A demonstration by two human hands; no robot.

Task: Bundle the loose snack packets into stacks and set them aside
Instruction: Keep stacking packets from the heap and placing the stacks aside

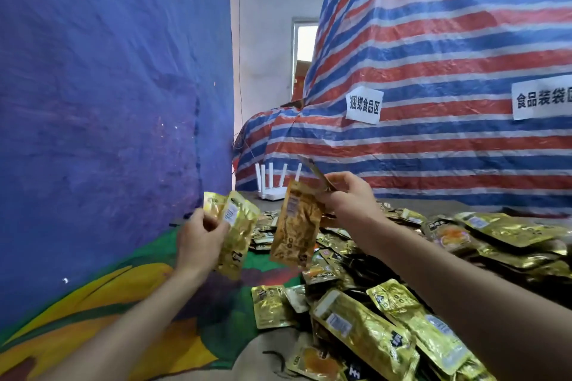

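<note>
While the left grip (198,241) holds a small stack (240,219) and the right grip (346,198) pinches a packet (297,226), the big pile (371,328) on the right lies loose. Most work is left, I think.

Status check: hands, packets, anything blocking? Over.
Left hand grips a few gold packets. Right hand pinches one hanging packet, not yet joined. Loose pile lies at right; nothing between the hands.
</note>
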